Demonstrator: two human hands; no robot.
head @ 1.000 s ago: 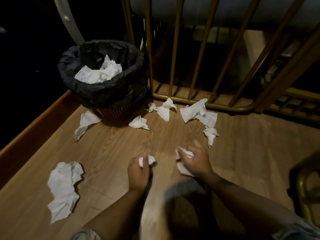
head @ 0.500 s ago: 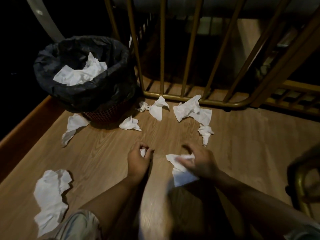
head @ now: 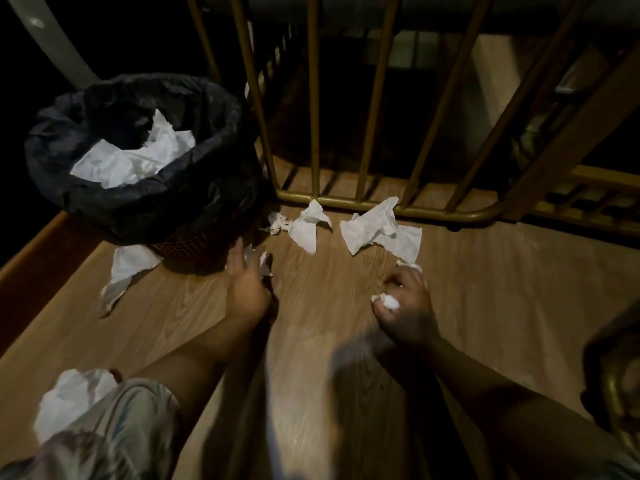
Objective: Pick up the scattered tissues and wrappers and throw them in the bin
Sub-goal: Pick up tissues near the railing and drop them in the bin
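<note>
Taking the bin (head: 145, 209) as the landmark: it stands on the wooden floor (head: 502, 306), lined with a black bag, and holds a loose heap of white tissue (head: 138, 161) that fills it roughly to the rim — light stuff that would probably press down if more is added.

Well in front of the bin, at the near left, a large crumpled tissue (head: 65, 400) lies partly behind a sleeve (head: 128, 424). Touching the bin's base on its near-left side is a long twisted tissue (head: 124, 271).

Just right of the base, the left hand (head: 247, 282) is spread over a small tissue (head: 254, 259), fingers open, not yet closed on it.

Right of the bin along the gold railing (head: 381, 204) lie a small scrap (head: 277, 223), a folded tissue (head: 308, 226) and a wider sheet (head: 377, 230).

Furthest right, the right hand (head: 405, 299) is clenched on a balled tissue (head: 389, 301), with another white piece showing at its fingertips.

All of it looks weightless, soft and easily torn — best pinched at the bunched middle and scrunched into the palm.
</note>
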